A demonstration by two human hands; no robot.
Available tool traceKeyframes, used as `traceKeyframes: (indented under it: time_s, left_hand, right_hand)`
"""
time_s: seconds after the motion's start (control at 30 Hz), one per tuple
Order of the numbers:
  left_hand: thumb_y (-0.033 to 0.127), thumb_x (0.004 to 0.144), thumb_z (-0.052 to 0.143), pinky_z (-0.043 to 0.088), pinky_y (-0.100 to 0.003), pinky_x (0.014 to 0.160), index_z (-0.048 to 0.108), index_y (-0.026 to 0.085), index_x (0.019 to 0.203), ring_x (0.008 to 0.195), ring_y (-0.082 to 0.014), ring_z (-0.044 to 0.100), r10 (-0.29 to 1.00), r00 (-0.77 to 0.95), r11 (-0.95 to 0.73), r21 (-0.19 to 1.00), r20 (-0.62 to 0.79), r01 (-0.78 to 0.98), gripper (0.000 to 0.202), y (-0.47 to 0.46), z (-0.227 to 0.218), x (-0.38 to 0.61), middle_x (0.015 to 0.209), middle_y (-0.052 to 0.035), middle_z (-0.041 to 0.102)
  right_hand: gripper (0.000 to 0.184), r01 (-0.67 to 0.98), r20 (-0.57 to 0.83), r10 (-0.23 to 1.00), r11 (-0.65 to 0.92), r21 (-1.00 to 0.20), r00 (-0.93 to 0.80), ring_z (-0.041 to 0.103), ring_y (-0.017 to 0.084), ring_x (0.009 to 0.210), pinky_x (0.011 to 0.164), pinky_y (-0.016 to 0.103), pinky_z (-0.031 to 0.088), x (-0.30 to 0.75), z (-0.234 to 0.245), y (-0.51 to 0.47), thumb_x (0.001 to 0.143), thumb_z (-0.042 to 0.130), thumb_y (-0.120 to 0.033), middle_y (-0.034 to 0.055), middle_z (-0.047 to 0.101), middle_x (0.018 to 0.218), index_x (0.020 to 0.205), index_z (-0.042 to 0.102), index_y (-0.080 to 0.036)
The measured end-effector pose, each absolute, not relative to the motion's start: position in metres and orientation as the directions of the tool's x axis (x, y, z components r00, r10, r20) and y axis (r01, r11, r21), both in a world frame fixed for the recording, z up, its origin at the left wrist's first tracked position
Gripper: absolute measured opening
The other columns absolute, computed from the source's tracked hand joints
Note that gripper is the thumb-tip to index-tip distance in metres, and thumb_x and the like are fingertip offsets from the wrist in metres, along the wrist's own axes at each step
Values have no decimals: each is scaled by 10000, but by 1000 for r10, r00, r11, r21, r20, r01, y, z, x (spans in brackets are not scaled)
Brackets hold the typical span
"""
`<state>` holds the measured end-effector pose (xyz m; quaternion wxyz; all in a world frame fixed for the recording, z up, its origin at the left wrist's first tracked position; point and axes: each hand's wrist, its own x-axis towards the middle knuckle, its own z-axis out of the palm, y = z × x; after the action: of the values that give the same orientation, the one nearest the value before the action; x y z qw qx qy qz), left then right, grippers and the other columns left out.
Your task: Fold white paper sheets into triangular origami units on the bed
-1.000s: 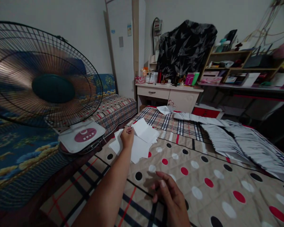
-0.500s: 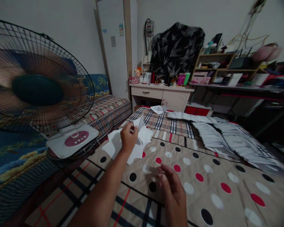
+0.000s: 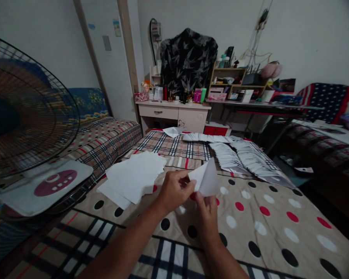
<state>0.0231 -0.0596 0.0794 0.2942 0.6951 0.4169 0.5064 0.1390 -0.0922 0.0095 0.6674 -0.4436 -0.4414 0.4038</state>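
A white sheet of paper (image 3: 208, 179), creased down its middle, is raised above the bedspread between my hands. My left hand (image 3: 176, 188) pinches its left edge between thumb and fingers. At its lower edge, my right hand (image 3: 207, 212) grips the same sheet, with the thumb in front. Left of my hands lies a loose, fanned pile of white paper sheets (image 3: 133, 174). Farther off on the right, long rows of overlapping folded papers (image 3: 248, 157) lie on the bedspread. A single folded paper (image 3: 173, 131) rests near the far edge.
The dotted and plaid bedspread (image 3: 238, 240) spreads under everything. A fan (image 3: 31, 104) with a white base stands close on the left. Beyond the bed are a white dresser (image 3: 159, 111) and a cluttered shelf (image 3: 229, 81). A dark patterned shirt (image 3: 187, 62) hangs behind the dresser.
My left hand has lifted a sheet off the pile and brought it to the right. My right hand, empty before, now holds it too. The view has turned rightward.
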Motion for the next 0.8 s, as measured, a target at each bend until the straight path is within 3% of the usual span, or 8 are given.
traceKeyframes:
  time_s: [0.13, 0.23, 0.33, 0.53, 0.67, 0.73, 0.8]
  left_hand:
    - [342, 752, 648, 498, -234, 555, 619, 133, 728, 607, -142, 590, 946, 82, -312, 949, 315, -42, 212, -57, 82, 17, 660, -28, 633]
    - [346, 743, 670, 507, -234, 573, 641, 127, 804, 619, -132, 585, 966, 33, -240, 941, 255, -239, 230, -54, 84, 12, 693, -15, 640]
    - [323, 719, 684, 464, -204, 546, 627, 133, 775, 586, -109, 551, 973, -27, -227, 920, 231, -318, 206, -49, 84, 4, 652, 12, 611]
    - [282, 682, 677, 384, -172, 483, 475, 157, 585, 502, -70, 444, 972, -167, -205, 942, 165, -266, 256, -34, 59, -23, 546, 53, 487]
    - [335, 632, 715, 452, -213, 500, 501, 150, 566, 518, -103, 517, 997, -72, -12, 993, 4, -115, 290, -28, 39, -32, 552, 21, 539]
    - [382, 636, 729, 485, -237, 519, 563, 135, 629, 541, -127, 564, 999, -10, 38, 998, -38, -59, 298, -26, 33, -32, 585, -1, 586]
    - [414, 666, 717, 512, -257, 548, 633, 128, 816, 605, -151, 616, 1000, -10, 24, 997, -24, -74, 333, -23, 29, -32, 704, -27, 653]
  right_hand:
    - [393, -125, 204, 906, 266, -956, 370, 618, 258, 1054, 958, 403, 457, 139, 12, -90, 822, 648, -432, 83, 710, 1016, 1115, 638, -171]
    - [406, -136, 165, 882, 247, -959, 442, 654, 230, 917, 859, 375, 500, 145, 10, -80, 796, 671, -419, 76, 719, 990, 1100, 649, -151]
    - [374, -201, 42, 838, 179, -963, 543, 655, 208, 743, 687, 332, 519, 160, 6, -68, 751, 701, -453, 68, 718, 824, 907, 691, -113]
    - [400, -248, -1, 769, 205, -947, 640, 525, 115, 495, 466, 240, 422, 191, 10, -51, 631, 795, -487, -14, 619, 591, 710, 624, -133]
    - [401, -307, -9, 783, 234, -922, 623, 526, 109, 482, 450, 227, 419, 202, 15, -46, 588, 821, -459, -22, 607, 568, 652, 574, -151]
    - [398, -292, -13, 791, 210, -933, 612, 511, 110, 460, 435, 231, 410, 208, 14, -43, 589, 816, -460, -29, 589, 537, 636, 560, -160]
    - [389, -291, -25, 801, 188, -938, 599, 509, 114, 450, 436, 240, 417, 214, 11, -41, 583, 820, -444, -33, 583, 522, 631, 550, -167]
